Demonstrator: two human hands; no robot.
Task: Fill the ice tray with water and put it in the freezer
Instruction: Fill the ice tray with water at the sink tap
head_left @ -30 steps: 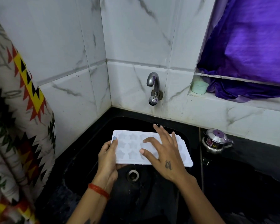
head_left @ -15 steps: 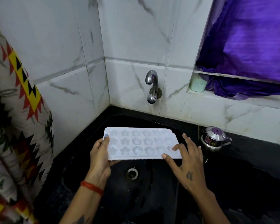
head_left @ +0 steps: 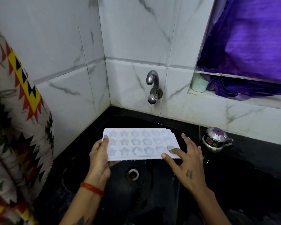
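Observation:
A white ice tray (head_left: 139, 143) with star and flower moulds is held level over the black sink (head_left: 152, 192), below and in front of the chrome tap (head_left: 152, 88). My left hand (head_left: 99, 156) grips the tray's left end, thumb on top. Spread open at the tray's right end is my right hand (head_left: 186, 161), with a fingertip touching the front right corner. No water runs from the tap. I cannot tell whether the moulds hold water.
A small steel kettle with a purple lid (head_left: 216, 140) stands on the black counter right of the sink. A mint cup (head_left: 199, 85) and purple cloth (head_left: 250, 46) sit on the ledge. A patterned curtain (head_left: 15, 127) hangs at left. The drain (head_left: 133, 174) lies under the tray.
My right hand has slid off the top of the tray to its right end. The tray has levelled out and shifted slightly left.

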